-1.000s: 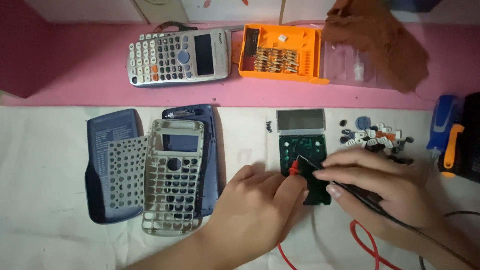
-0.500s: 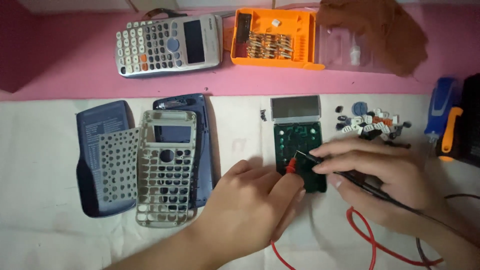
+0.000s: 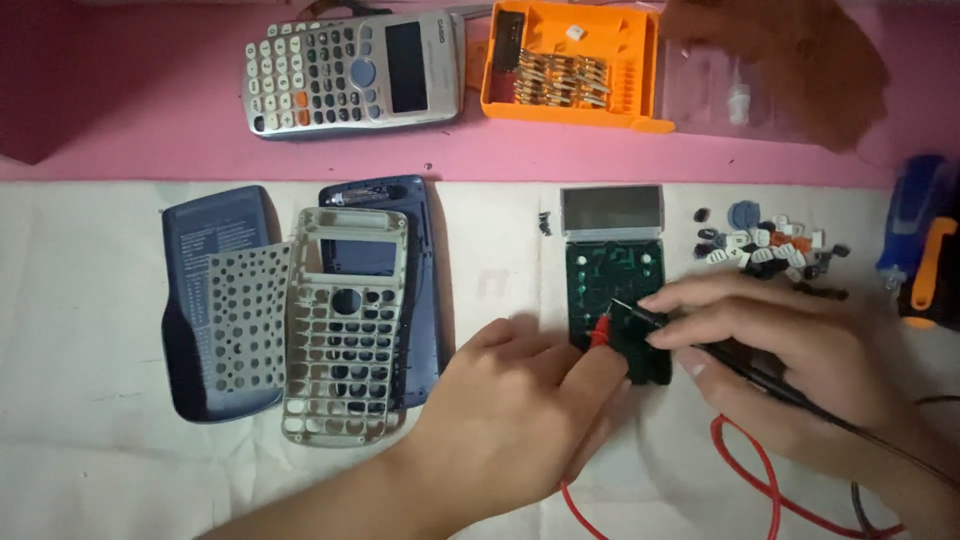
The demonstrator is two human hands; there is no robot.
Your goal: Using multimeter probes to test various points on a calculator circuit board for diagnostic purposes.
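Left hand [image 3: 520, 400] pinches a red probe [image 3: 600, 330] and right hand [image 3: 790, 345] grips a black probe [image 3: 640, 315] pen-fashion, both tips meeting on the green circuit board [image 3: 610, 285]. The board lies on the white cloth [image 3: 90, 450] near its far edge, long axis running away from the person, directly between and just ahead of both hands, about equally near each. Outward: loose keys [image 3: 760, 245] right of the board, grey keypad frame [image 3: 345, 330] and blue shells [image 3: 200, 300] toward the left edge, intact calculator [image 3: 350, 70] and orange bit case [image 3: 570, 65] beyond.

White cloth [image 3: 90, 400] over pink surface [image 3: 120, 110]: calculator [image 3: 350, 72] at 11, orange bit case [image 3: 570, 65] at 12, green circuit board [image 3: 610, 285] centre, loose keys [image 3: 765, 248] at 2.
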